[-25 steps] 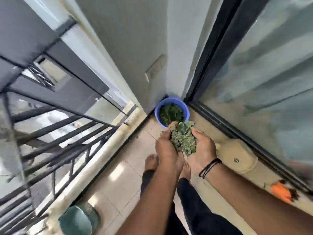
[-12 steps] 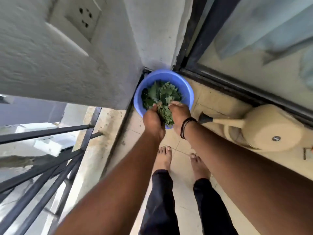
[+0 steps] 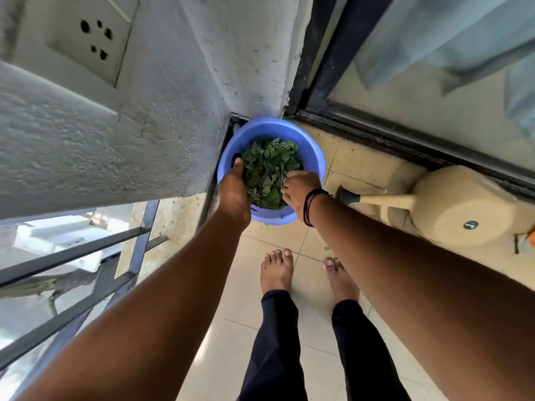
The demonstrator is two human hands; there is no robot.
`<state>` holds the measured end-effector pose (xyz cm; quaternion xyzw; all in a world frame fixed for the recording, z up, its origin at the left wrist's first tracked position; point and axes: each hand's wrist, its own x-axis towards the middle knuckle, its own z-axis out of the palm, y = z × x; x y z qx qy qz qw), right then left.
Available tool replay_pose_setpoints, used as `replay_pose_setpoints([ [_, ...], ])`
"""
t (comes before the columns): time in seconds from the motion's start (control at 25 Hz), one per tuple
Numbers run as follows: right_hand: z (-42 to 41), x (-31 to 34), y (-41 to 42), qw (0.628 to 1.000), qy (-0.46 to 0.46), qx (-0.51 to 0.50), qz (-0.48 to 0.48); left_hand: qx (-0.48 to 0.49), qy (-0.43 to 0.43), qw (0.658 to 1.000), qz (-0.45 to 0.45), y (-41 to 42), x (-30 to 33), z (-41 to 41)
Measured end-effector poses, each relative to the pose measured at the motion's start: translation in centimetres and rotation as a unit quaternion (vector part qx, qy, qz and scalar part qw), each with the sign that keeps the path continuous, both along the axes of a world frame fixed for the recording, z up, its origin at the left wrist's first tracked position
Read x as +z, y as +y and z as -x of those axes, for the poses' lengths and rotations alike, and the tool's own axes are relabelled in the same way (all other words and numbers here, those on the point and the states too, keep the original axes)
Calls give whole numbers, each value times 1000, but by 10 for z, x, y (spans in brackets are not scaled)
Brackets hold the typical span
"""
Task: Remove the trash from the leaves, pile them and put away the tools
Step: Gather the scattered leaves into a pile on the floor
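Fingertips of both hands sit buried among the green leaves (image 3: 270,166) filling the blue basin (image 3: 314,157) in the wall corner, so neither grasp can be determined; left hand (image 3: 234,195) reaches in at the left rim, right hand (image 3: 298,188), palm-down, at the right.

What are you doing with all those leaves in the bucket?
A person stands barefoot in a corner and reaches both hands into a blue bucket full of green leaves. The left hand is at the left side of the pile, and the right hand is on its right edge. A beige watering can lies on the floor beside the bucket.
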<state>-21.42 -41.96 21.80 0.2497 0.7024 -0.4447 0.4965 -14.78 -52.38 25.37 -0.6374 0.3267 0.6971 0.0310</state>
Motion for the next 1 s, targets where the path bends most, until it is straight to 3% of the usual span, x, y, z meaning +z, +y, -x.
replay_pose_setpoints([
  [0.2,-2,58,21,989,-72,-119,53,-13,16,999,-39,15,27,-20],
  [0.32,-10,123,43,989,-30,-136,39,-66,24,997,-28,29,79,-36],
  [0.48,-14,241,87,984,46,-169,27,-86,78,991,-63,42,196,-57],
  [0.72,-45,460,185,955,107,-265,84,-200,141,966,-82,95,397,-58],
  [0.88,-72,541,272,908,169,-368,106,-308,220,916,-133,207,478,-15],
  [1.0,-111,586,352,847,231,-464,116,-417,243,860,-167,281,521,-10],
])
